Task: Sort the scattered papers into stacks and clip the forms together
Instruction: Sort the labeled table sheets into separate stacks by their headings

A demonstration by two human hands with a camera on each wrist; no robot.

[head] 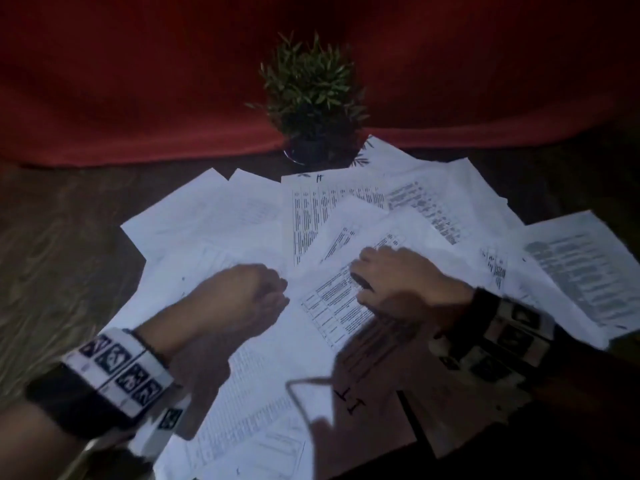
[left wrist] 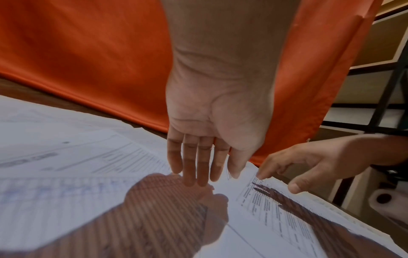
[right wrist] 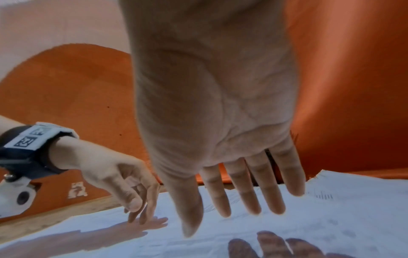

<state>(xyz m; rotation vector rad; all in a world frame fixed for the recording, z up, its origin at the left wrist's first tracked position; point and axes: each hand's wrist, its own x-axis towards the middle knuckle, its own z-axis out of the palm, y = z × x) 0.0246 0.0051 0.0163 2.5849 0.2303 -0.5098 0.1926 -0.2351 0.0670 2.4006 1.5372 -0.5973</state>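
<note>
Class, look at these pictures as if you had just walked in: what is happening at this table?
A person is working over a spread of loose printed papers scattered across a wooden table. Both hands hover open just above the sheets: the left hand near the middle, the right hand beside it over a page with a printed table. Neither grips a sheet. Nothing is stacked or clipped. A small potted plant stands behind, before a red cloth.
</note>
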